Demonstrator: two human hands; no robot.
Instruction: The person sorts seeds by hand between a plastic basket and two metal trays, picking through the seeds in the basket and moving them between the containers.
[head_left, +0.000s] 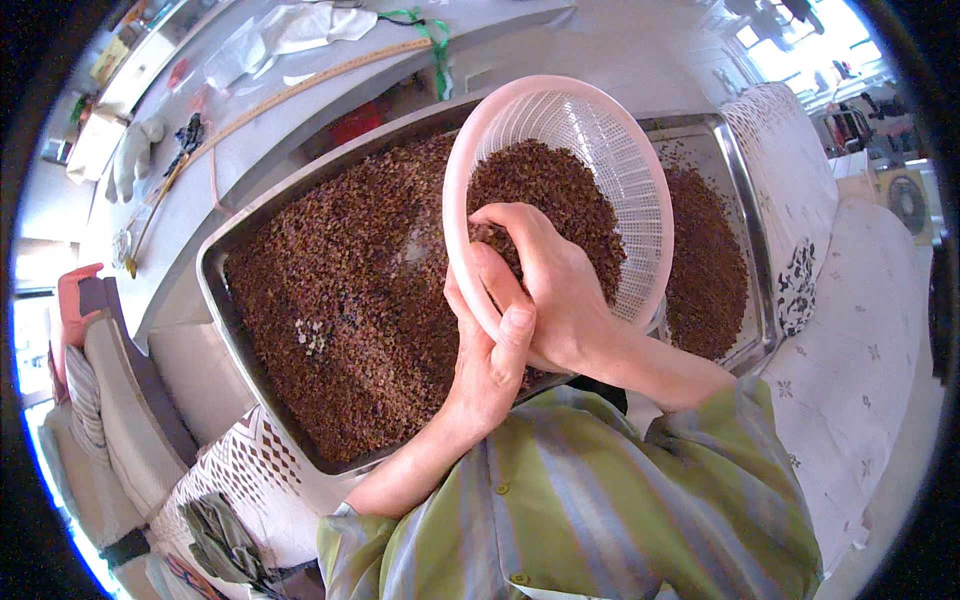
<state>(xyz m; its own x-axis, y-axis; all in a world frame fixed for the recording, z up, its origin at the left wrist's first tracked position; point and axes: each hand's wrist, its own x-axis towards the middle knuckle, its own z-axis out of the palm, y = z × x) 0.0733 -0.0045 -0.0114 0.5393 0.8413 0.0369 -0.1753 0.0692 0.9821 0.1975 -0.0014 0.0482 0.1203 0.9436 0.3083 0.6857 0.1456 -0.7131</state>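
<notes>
A pink-rimmed, white plastic mesh basket (637, 161) tilts above a large metal tray (246, 355). Brown dried flakes (551, 180) are heaped inside the basket. My left hand (491, 360) grips its near left rim, thumb over the edge and fingers along the outside. Inside, my right hand (559, 277) touches the flakes with curled fingers; whether it holds any is hidden. Similar brown flakes (352, 262) are spread thickly over the large tray, with a small cluster of white bits (310, 336) at left.
To the right, a second metal tray (694, 133) holds finer brown material (705, 285). A patterned white cloth (847, 360) covers the seat beside it. Beyond the large tray stands a white table (247, 157) bearing a wooden stick (322, 79), a glove (135, 157) and plastic sheeting (300, 34).
</notes>
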